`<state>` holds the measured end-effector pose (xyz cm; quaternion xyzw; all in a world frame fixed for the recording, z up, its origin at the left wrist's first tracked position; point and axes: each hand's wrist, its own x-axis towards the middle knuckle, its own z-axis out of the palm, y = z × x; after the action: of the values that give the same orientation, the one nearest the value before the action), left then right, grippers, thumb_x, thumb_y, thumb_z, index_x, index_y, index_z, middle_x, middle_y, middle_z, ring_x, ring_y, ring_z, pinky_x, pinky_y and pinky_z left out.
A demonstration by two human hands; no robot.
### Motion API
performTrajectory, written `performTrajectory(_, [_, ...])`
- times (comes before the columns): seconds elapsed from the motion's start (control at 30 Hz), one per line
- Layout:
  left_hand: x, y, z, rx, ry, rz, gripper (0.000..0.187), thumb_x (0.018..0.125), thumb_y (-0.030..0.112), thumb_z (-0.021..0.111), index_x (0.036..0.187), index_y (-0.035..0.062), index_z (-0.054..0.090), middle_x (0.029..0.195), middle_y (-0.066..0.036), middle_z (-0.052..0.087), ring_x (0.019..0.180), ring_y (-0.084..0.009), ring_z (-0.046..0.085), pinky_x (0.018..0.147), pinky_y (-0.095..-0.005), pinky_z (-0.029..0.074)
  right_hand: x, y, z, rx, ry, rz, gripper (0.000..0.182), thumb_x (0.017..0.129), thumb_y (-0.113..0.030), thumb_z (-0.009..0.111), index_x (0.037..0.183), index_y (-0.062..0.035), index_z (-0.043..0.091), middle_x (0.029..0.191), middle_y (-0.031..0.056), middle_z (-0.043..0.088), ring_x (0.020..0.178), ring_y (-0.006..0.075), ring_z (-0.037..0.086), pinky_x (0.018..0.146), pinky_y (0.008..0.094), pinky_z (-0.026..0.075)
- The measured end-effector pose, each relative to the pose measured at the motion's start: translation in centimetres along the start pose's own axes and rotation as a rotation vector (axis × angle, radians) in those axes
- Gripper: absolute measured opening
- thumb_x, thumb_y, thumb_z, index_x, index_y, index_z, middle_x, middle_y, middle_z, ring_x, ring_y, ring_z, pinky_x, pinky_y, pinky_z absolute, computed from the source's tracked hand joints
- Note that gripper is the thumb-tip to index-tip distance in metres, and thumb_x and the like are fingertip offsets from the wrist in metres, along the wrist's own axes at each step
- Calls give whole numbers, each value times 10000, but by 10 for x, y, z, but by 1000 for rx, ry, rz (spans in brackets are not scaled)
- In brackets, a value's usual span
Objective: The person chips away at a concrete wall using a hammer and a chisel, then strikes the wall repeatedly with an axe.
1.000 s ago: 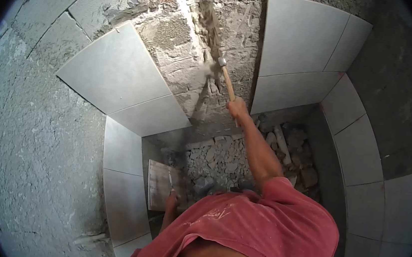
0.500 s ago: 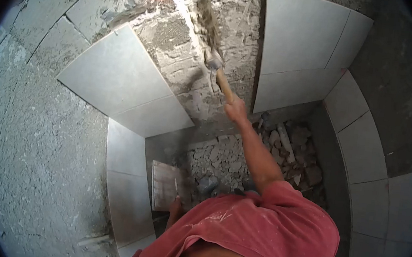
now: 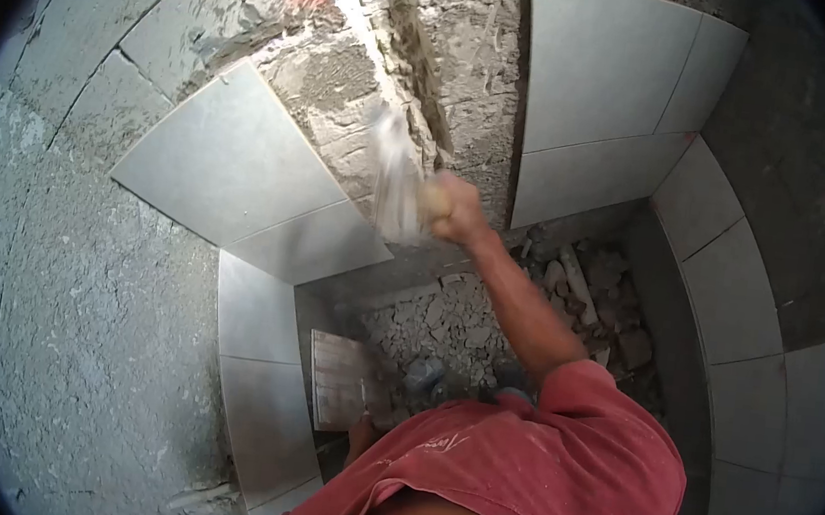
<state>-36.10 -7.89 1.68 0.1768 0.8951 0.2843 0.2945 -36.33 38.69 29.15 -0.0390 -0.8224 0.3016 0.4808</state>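
Note:
My right hand (image 3: 456, 208) grips the wooden handle of a hammer (image 3: 400, 181), whose head is smeared by motion. The hammer is beside a rough vertical groove (image 3: 425, 88) cut in the bare brick wall, between two tiled areas. Low on the left, my left hand (image 3: 363, 434) is partly hidden by the shirt. It appears closed around a thin light rod (image 3: 364, 391), too small to name surely. Behind that rod a square tile (image 3: 340, 376) leans.
Light grey tiles (image 3: 602, 76) cover the wall right of the groove, and more tiles (image 3: 232, 158) stand out on the left. Broken rubble (image 3: 441, 321) lies on the floor, with larger chunks and a pale pipe-like piece (image 3: 578, 287) at right.
The hammer has swung from the groove to the left and blurred. My right hand has risen slightly and turned. My left hand with the rod has shifted slightly right and down in view.

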Motion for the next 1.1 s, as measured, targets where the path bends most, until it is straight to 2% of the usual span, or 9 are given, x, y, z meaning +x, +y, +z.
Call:
performTrajectory(0.07, [-22,-7,1,201,28,128,218,835,215,458,791,9,513,728,-216,575,705,-385,570,612,-462,412,-54,53,15,58,-209,1075,257,726,-155,553,926,8,552,814,147,583,746,266,581,650,362,451])
performTrajectory(0.17, [0,11,-9,218,198,303,181,811,182,491,763,8,496,723,-221,563,710,-394,563,616,-458,407,-74,51,32,-4,-200,1166,286,741,-142,527,982,10,544,862,184,590,807,293,582,697,395,436])
performTrajectory(0.5, [15,-61,23,-78,52,8,220,772,204,528,850,-2,531,704,-213,558,697,-365,565,623,-451,412,48,-60,-25,216,-20,-298,222,666,-126,603,839,-29,502,709,146,557,628,321,549,564,367,447])
performTrajectory(0.57, [27,-54,18,-357,61,-278,225,767,201,532,870,0,535,696,-211,556,689,-358,565,622,-448,412,-6,4,1,12,29,-85,214,689,-138,606,841,-18,514,706,138,555,607,297,545,550,364,440])
performTrajectory(0.63, [-2,14,-8,-442,63,-221,234,802,228,490,806,-1,532,695,-214,551,694,-361,561,616,-442,408,-90,76,33,192,-194,1211,197,716,-130,570,860,-3,525,732,141,556,639,277,547,569,374,433])
performTrajectory(0.7, [-17,-22,-5,-28,156,90,273,827,250,451,762,-3,531,692,-212,551,676,-363,556,607,-435,404,-99,70,35,63,-210,1287,220,736,-128,539,912,3,529,761,156,559,682,272,559,584,378,428])
performTrajectory(0.73, [2,-22,0,373,242,407,327,851,271,412,718,-5,529,690,-211,551,657,-364,551,598,-429,401,-75,69,29,59,-181,1261,220,736,-128,539,912,3,529,761,156,559,682,272,559,584,378,428])
performTrajectory(1.03, [-22,-35,23,170,100,229,235,805,215,453,750,-2,523,674,-203,550,620,-375,535,569,-436,404,47,-56,-17,124,-97,-225,277,659,-141,626,908,-56,537,764,130,566,691,284,582,592,352,459])
performTrajectory(1.1, [-31,-3,0,343,137,316,247,794,234,472,753,-4,522,676,-197,553,637,-364,542,565,-431,408,7,-13,-5,125,-68,-33,289,674,-124,615,940,-32,548,758,129,563,669,274,575,578,342,456])
